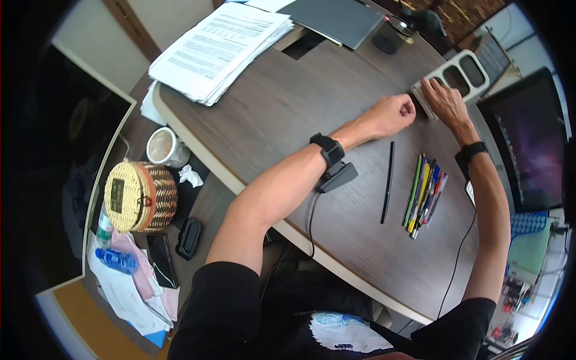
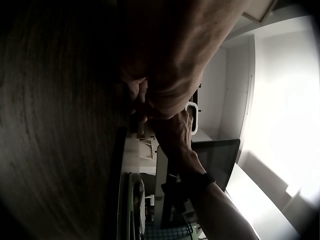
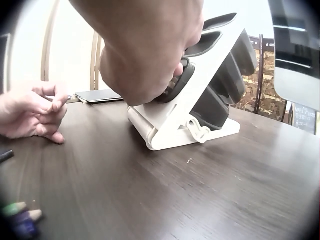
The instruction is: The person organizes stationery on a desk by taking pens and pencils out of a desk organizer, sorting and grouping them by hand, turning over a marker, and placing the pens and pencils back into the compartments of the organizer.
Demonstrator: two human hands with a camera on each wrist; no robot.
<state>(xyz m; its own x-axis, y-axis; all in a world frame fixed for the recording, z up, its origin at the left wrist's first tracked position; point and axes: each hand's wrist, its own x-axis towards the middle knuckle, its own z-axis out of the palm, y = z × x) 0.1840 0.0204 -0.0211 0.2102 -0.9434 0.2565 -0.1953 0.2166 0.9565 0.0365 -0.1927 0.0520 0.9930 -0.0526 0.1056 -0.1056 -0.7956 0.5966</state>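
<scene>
A white slanted pen holder (image 1: 470, 64) with dark oval cups (image 3: 210, 107) stands on the desk. My right hand (image 1: 445, 102) is at its lowest cup, fingers curled in at the rim; in the right wrist view the hand (image 3: 145, 60) hides most of that cup. My left hand (image 1: 393, 116) hovers just left of the holder, thumb near loosely curled fingers, nothing seen between them. Nearer to me lie several colored pens (image 1: 425, 195) in a loose bundle. A single thin black pen (image 1: 389, 183) lies apart on their left.
A paper stack (image 1: 222, 51) and a dark folder (image 1: 333, 18) lie at the far side. A monitor (image 1: 531, 141) stands close on the right. To the left are a wicker basket (image 1: 162, 195), a white cup (image 1: 168, 148) and a phone (image 1: 162, 261). A cable (image 1: 313, 222) runs off my left wrist.
</scene>
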